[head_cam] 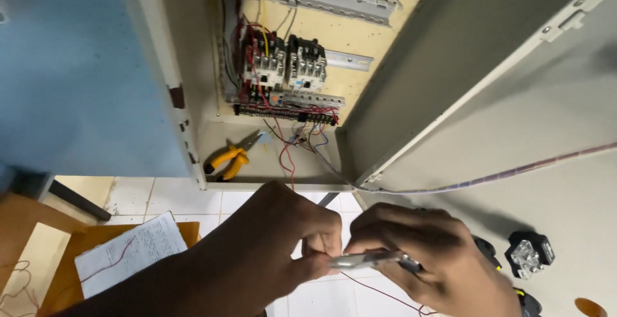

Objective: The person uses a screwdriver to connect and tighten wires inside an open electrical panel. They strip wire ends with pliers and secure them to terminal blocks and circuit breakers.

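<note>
Closest in, both hands meet low in the frame: the left hand (292, 253) pinches the end of a thin red wire (376, 290) between thumb and forefinger, while the right hand (421, 262) grips a slim metal blade tool (366, 260) laid against that pinch. The wire trails down and right from the fingers. Good form here means a light, shallow cut, blade angled away from the thumb (nicked strands weaken the lead). Further out, handwritten paper (132, 253) lies on a brown board. Beyond, yellow-handled pliers (234, 156) rest on the open cabinet's floor (270, 166), below the terminal strip (286, 113) and two contactors (286, 60).
</note>
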